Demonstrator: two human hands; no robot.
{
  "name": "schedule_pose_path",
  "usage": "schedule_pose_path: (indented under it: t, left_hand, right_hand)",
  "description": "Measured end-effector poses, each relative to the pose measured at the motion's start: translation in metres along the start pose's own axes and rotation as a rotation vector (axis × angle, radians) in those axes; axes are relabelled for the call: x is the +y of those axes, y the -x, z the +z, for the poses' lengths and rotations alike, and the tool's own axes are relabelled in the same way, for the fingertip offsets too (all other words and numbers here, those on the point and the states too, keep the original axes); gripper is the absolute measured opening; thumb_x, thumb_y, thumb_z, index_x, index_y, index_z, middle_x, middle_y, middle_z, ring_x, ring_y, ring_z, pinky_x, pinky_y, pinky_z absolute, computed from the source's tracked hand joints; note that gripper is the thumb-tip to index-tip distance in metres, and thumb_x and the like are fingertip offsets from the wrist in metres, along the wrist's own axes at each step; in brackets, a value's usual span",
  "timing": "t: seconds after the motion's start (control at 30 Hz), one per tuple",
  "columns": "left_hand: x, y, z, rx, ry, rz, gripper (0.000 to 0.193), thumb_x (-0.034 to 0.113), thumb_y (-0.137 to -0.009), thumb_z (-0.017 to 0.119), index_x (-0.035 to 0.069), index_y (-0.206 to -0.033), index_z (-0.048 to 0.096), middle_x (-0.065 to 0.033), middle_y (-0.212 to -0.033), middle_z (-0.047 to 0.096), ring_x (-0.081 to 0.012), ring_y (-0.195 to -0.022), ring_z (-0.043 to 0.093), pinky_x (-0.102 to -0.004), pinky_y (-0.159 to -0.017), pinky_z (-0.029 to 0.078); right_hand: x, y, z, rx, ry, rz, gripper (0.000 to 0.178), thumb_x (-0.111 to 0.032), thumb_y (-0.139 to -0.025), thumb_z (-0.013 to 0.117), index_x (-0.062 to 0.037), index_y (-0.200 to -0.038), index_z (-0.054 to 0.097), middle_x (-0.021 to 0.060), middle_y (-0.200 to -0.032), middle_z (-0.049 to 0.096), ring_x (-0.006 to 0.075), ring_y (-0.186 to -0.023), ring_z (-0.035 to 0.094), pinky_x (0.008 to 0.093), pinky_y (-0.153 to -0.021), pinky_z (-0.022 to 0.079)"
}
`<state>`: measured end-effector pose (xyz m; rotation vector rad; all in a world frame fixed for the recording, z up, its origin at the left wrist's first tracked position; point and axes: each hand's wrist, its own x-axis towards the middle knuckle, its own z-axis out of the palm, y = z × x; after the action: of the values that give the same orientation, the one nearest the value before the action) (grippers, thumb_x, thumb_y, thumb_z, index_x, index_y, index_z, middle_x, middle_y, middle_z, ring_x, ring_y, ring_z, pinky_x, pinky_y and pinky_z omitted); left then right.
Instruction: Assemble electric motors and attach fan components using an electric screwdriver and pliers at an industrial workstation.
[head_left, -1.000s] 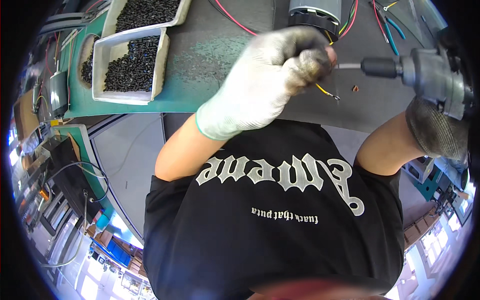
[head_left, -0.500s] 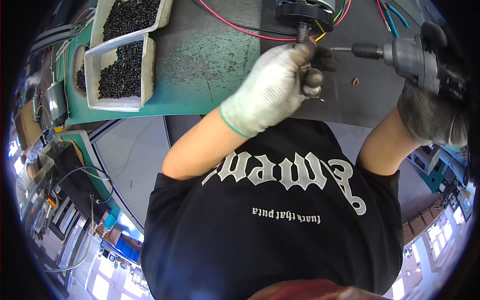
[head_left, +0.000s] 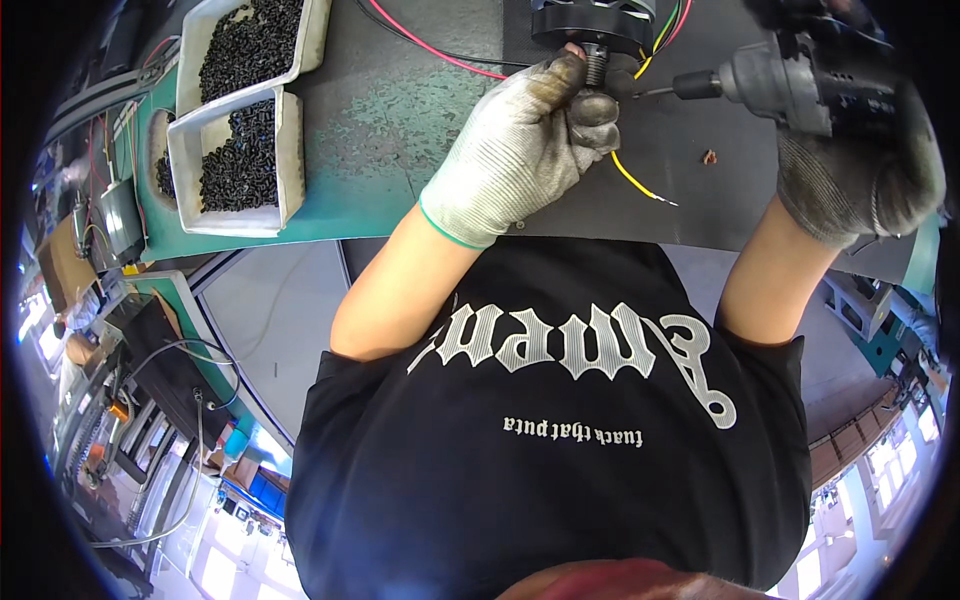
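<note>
A motor (head_left: pixel 590 25) with a black round end stands at the top middle, its threaded shaft (head_left: pixel 596 68) pointing toward me. My left hand (head_left: pixel 520 150), in a whitish glove with dark-stained fingertips, is closed around the shaft, with the thumb close to the motor's end face. In my right hand (head_left: pixel 850 185), wearing a dark grey glove, is a power screwdriver (head_left: pixel 785 85). Its thin bit points left and ends just right of the shaft, beside my left fingers. A yellow wire (head_left: pixel 632 180) with a stripped end extends from beneath my left fingers onto the dark mat.
Two white bins (head_left: pixel 292 165) of small black parts stand at the left of the green worktop (head_left: pixel 370 130). Red and black wires (head_left: pixel 440 52) run from the motor. A small copper-coloured scrap (head_left: pixel 710 157) lies on the dark mat. The bench edge is near my body.
The stripped yellow wire end has come into sight below my left hand. My left fingers have shifted around the shaft. My right hand and screwdriver have moved left.
</note>
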<state>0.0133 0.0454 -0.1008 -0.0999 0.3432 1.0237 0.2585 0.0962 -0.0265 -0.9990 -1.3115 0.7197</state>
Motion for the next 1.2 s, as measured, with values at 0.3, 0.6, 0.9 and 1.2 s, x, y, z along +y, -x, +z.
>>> schedule_pose_path:
  t: [0.3, 0.6, 0.9, 1.2]
  left_hand:
    - [-0.003, 0.004, -0.003, -0.026, -0.419, 0.157, 0.030, 0.017, -0.101, 0.045, -0.010, -0.113, 0.051, -0.0113, -0.102, 0.062, -0.0068, -0.061, 0.044, -0.0210, -0.061, 0.045]
    - [-0.009, 0.005, 0.004, 0.062, -0.402, 0.240, 0.022, 0.011, -0.098, 0.049, -0.006, -0.110, 0.055, -0.0120, -0.103, 0.064, -0.0201, -0.093, 0.066, -0.0307, -0.081, 0.056]
    - [-0.014, 0.008, 0.017, 0.303, -0.736, 0.369, 0.023, 0.007, -0.092, 0.061, -0.008, -0.108, 0.056, -0.0133, -0.098, 0.066, -0.0188, -0.086, 0.067, -0.0301, -0.075, 0.057]
    - [-0.013, 0.002, 0.017, 0.319, -0.816, 0.400, 0.024, 0.007, -0.090, 0.064, -0.009, -0.105, 0.057, -0.0142, -0.094, 0.067, -0.0179, -0.077, 0.068, -0.0269, -0.073, 0.056]
  right_hand:
    - [-0.008, 0.009, 0.040, 0.028, 0.139, -0.051, 0.032, -0.003, -0.080, 0.058, 0.0092, -0.110, 0.058, 0.0211, -0.105, 0.065, 0.0330, -0.095, 0.066, 0.0452, -0.087, 0.053]
    - [-0.010, 0.009, 0.044, -0.006, 0.255, -0.108, 0.031, -0.002, -0.079, 0.058, 0.0101, -0.108, 0.059, 0.0208, -0.103, 0.066, 0.0325, -0.094, 0.066, 0.0438, -0.086, 0.054]
    - [-0.020, 0.010, 0.050, -0.030, 0.382, -0.182, 0.030, 0.000, -0.078, 0.059, 0.0109, -0.105, 0.060, 0.0206, -0.102, 0.067, 0.0320, -0.092, 0.067, 0.0425, -0.085, 0.055]
    - [-0.034, 0.015, 0.065, -0.067, 0.499, -0.252, 0.029, 0.001, -0.076, 0.059, 0.0118, -0.103, 0.061, 0.0203, -0.100, 0.068, 0.0315, -0.091, 0.068, 0.0411, -0.083, 0.056]
